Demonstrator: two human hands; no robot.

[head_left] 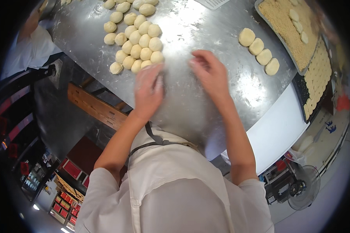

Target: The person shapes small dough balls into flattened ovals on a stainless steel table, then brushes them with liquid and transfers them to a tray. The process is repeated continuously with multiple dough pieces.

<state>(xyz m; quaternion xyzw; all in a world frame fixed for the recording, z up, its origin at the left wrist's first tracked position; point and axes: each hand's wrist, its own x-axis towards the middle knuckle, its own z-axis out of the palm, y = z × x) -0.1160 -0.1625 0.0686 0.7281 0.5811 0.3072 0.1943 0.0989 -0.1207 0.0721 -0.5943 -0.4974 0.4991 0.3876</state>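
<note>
My left hand [147, 90] lies palm down on the floured steel table [190, 31], blurred. Its fingertips touch the near edge of a heap of several pale dough balls [138, 39]. My right hand [209, 73] rests on the bare steel a little to the right, back up and fingers curled down. Any dough under either palm is hidden. Both forearms come up from my white apron at the bottom of the view.
A row of several dough balls [259, 50] lies at the right. Beyond it a tray of tan crumbs [284, 27] holds a few pieces. A dark tray [319, 75] carries rows of pale pieces. Another person in white [27, 48] stands at the upper left. A floor fan [304, 187] stands lower right.
</note>
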